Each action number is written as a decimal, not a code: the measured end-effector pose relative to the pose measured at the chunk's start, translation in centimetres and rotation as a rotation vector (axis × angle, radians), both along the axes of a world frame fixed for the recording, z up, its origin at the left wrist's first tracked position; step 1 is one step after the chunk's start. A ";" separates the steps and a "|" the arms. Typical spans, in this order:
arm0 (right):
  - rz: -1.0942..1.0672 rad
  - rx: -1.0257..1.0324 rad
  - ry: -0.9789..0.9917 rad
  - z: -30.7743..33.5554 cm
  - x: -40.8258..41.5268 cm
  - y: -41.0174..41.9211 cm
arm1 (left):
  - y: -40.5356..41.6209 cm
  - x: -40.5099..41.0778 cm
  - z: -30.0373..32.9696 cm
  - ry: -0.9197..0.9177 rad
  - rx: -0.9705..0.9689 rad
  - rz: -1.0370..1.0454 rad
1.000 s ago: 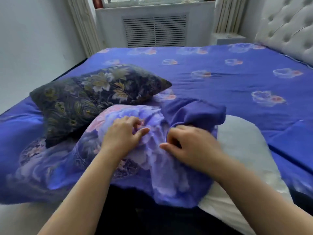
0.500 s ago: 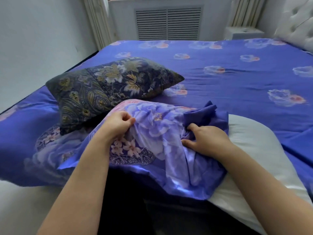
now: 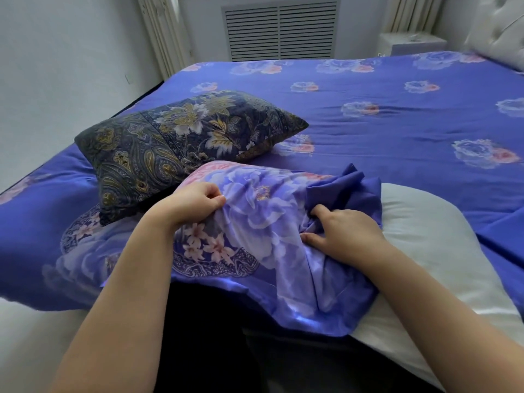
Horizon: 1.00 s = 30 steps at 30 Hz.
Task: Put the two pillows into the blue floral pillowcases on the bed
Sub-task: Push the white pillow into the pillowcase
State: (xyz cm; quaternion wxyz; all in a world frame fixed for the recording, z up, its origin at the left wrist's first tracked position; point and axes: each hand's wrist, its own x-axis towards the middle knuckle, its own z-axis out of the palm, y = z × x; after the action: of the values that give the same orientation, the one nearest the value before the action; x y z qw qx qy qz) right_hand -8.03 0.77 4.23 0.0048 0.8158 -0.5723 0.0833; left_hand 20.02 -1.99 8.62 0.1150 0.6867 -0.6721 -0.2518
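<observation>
A blue floral pillowcase (image 3: pixel 263 236) lies bunched over the left end of a white pillow (image 3: pixel 442 251) at the near edge of the bed. My left hand (image 3: pixel 192 205) pinches a fold of the pillowcase at its upper left. My right hand (image 3: pixel 343 234) grips the gathered fabric beside the plain blue inner flap (image 3: pixel 346 188). A second blue floral pillowcase (image 3: pixel 82 251) lies flat at the left, partly under a dark navy paisley pillow (image 3: pixel 175 143).
The bed is covered by a blue floral sheet (image 3: pixel 397 114). A white wall runs along the left side. A radiator grille (image 3: pixel 280 29) and curtains stand beyond the foot. A white tufted headboard (image 3: pixel 499 26) is at the far right.
Both hands have moved apart along the pillowcase, the left one leftwards and the right one down into the bunched fabric. The blue flap has crumpled upward. The view has tilted downward.
</observation>
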 end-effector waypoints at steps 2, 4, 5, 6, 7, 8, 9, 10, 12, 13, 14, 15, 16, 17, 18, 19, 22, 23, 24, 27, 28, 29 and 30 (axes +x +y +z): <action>0.013 -0.010 0.028 -0.1 0.5 0.0 | 0.5 0.0 -0.4 0.320 -0.006 -0.017; 0.046 -0.049 0.006 -0.8 1.4 -0.2 | 1.5 -1.9 -1.2 0.529 -0.023 -0.096; 0.062 -0.050 -0.013 -1.3 2.0 -0.2 | 2.1 -3.7 -2.0 0.544 -0.040 -0.178; 0.081 -0.024 -0.033 -1.9 2.6 -0.3 | 2.7 -5.7 -2.8 0.533 -0.043 -0.269; 0.102 0.028 -0.051 -2.5 3.0 -0.4 | 3.4 -7.8 -3.7 0.524 -0.030 -0.351; 0.116 0.097 -0.064 -2.9 3.0 -0.4 | 3.8 -9.3 -4.7 0.516 0.005 -0.409; 0.115 0.160 -0.090 -3.1 2.6 -0.4 | 4.1 -10.2 -5.3 0.510 0.043 -0.440; 0.097 0.208 -0.155 -3.0 2.0 -0.5 | 4.1 -10.3 -5.6 0.504 0.062 -0.447; 0.054 0.244 -0.434 -2.7 0.7 -0.9 | 3.6 -9.2 -5.3 0.481 0.055 -0.436; 0.038 0.224 -0.612 -2.4 0.3 -1.3 | 3.4 -8.5 -4.8 0.474 0.043 -0.428; 0.011 0.199 -0.760 -1.9 0.2 -1.7 | 3.5 -8.1 -4.4 0.479 0.040 -0.428; -0.019 0.185 -0.826 -1.5 0.4 -2.1 | 3.8 -8.1 -4.1 0.495 0.055 -0.440; -0.044 0.194 -0.801 -1.0 1.1 -2.4 | 4.3 -8.2 -3.9 0.502 0.089 -0.457; -0.075 0.214 -0.706 -0.5 1.9 -2.6 | 4.8 -8.8 -4.0 0.505 0.138 -0.486; -0.104 0.229 -0.584 -0.3 2.7 -2.8 | 5.5 -9.4 -4.2 0.494 0.199 -0.508; -0.119 0.238 -0.483 -0.3 3.3 -3.0 | 6.2 -9.9 -4.6 0.486 0.244 -0.520; -0.106 0.258 -0.418 -0.3 3.8 -3.9 | 7.1 -9.8 -5.1 0.488 0.280 -0.481; -0.097 0.240 -0.455 -0.4 3.5 -4.1 | 7.1 -9.5 -4.9 0.495 0.277 -0.454; -0.091 0.223 -0.508 -0.5 3.2 -4.2 | 7.0 -9.1 -4.7 0.457 0.239 -0.427; -0.122 0.217 -0.666 -1.0 1.9 -4.3 | 7.2 -9.2 -4.1 0.166 -0.164 -0.333; -0.154 0.235 -0.678 -1.3 1.4 -4.3 | 7.4 -9.7 -3.8 0.079 -0.278 -0.285; -0.195 0.251 -0.658 -1.8 0.8 -4.1 | 7.7 -10.5 -3.6 -0.015 -0.332 -0.238; -0.233 0.250 -0.605 -2.3 0.3 -4.0 | 7.8 -11.2 -3.5 -0.118 -0.355 -0.195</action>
State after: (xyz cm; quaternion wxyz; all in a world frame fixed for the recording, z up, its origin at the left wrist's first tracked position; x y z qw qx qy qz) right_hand -7.73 -3.27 1.93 -0.2556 0.6774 -0.6431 0.2494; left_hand 8.78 5.77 5.13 0.1695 0.6011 -0.7747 -0.0987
